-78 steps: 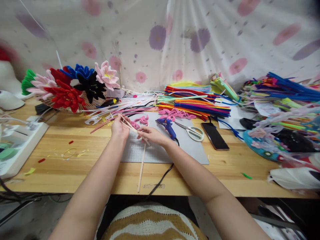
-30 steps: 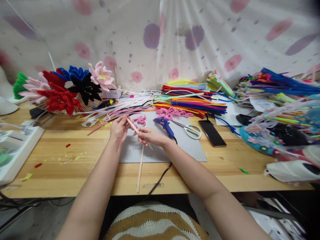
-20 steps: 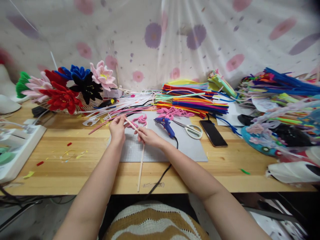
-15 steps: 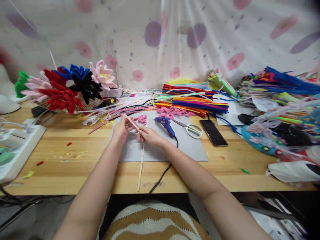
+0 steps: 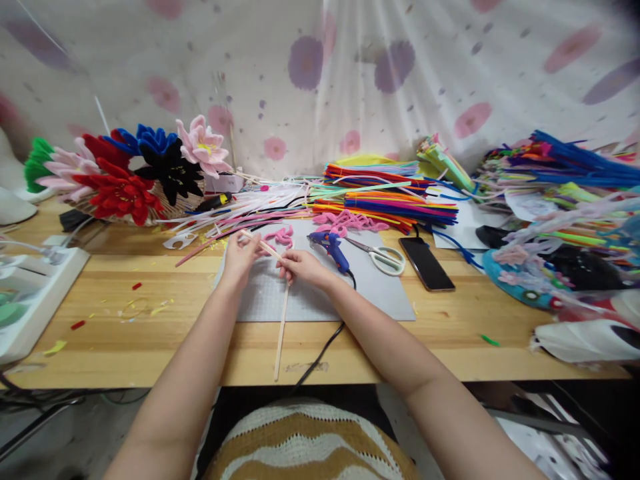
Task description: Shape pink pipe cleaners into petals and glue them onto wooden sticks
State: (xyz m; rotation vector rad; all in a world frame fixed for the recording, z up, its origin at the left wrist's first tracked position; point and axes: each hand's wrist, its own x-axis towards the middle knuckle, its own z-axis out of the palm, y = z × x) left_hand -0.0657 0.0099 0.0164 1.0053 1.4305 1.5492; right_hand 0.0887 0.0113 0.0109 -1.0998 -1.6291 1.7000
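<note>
My left hand (image 5: 241, 256) and my right hand (image 5: 303, 267) hold a pale, thin wooden stick (image 5: 270, 249) slantwise between them. The fingers of my left hand are closed round its upper left end, and those of my right hand pinch its lower right end. A second pale stick (image 5: 281, 333) lies below my right hand, running over the grey cutting mat (image 5: 380, 300) towards the table's front edge. Just behind my hands is a curled pink pipe-cleaner piece (image 5: 280, 236). A blue glue gun (image 5: 332, 249) lies right of my right hand, beside scissors (image 5: 384, 259).
Bundles of coloured pipe cleaners (image 5: 390, 208) lie along the back. Fuzzy flowers (image 5: 125, 193) stand at the left, behind a white power strip (image 5: 45, 300). A phone (image 5: 427, 264) lies right of the mat. The glue gun's black cable (image 5: 323, 353) crosses the front edge.
My left hand has shifted slightly left and down, and its fingers have closed more round the stick. My right hand keeps its pinch. The view has moved a little.
</note>
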